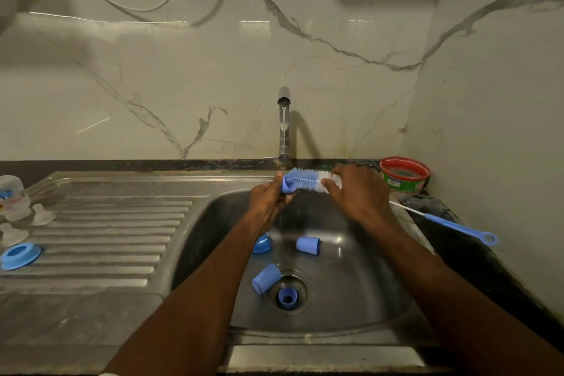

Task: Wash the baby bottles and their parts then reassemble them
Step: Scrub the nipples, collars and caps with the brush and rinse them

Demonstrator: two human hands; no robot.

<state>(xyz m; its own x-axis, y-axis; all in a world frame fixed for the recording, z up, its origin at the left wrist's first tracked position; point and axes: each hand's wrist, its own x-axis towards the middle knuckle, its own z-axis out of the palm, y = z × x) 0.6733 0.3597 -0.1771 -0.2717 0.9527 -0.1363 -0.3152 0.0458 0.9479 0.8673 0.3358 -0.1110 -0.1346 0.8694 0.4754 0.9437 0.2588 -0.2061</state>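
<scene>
Over the steel sink (360,299), under the running tap (283,119), my left hand (268,204) grips the blue end of a blue-and-white bottle brush (305,181). My right hand (357,189) holds the brush's white bristle end. Several blue caps lie in the basin: one (308,245) behind my arms, one (265,278) beside the drain, one (287,298) in the drain, and one (263,243) partly hidden by my left forearm. On the drainboard at left stand a clear bottle (12,194), clear teats (41,214) and a blue collar ring (20,255).
A red-rimmed green tub (404,174) sits at the back right corner. A thin blue-handled teat brush (451,224) lies on the dark counter to the right of the sink. Marble-patterned walls close in behind and at right. The ribbed drainboard (106,238) stretches left.
</scene>
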